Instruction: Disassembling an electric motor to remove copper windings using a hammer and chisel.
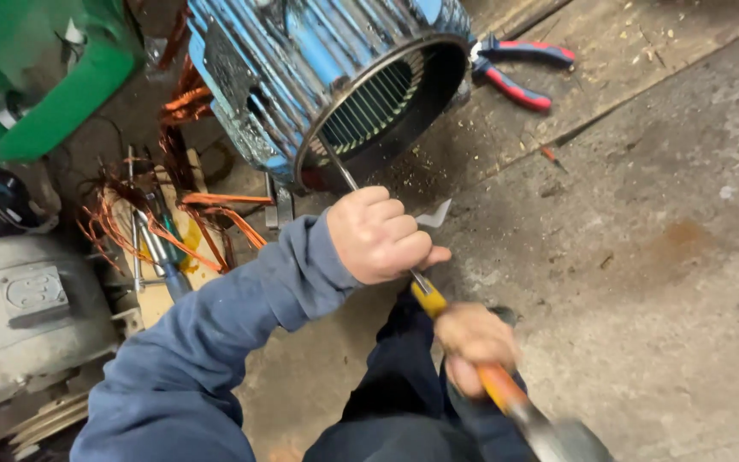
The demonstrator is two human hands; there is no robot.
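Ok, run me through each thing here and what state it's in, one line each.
Left hand: fisted around the screwdriver shaft.
Screwdriver: tip poked into the blue motor housing.
Right hand: gripping the hammer, blurred.
Hammer: held low by the screwdriver's yellow handle.
Blue motor housing: on its side, open, slots bare.
Pliers: lying on the floor.
Copper wire: loose, tangled.

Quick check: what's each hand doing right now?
Left hand: closed around the shaft of the yellow-handled screwdriver, whose tip is in the blue motor housing.
Right hand: closed on the orange hammer handle, motion-blurred.
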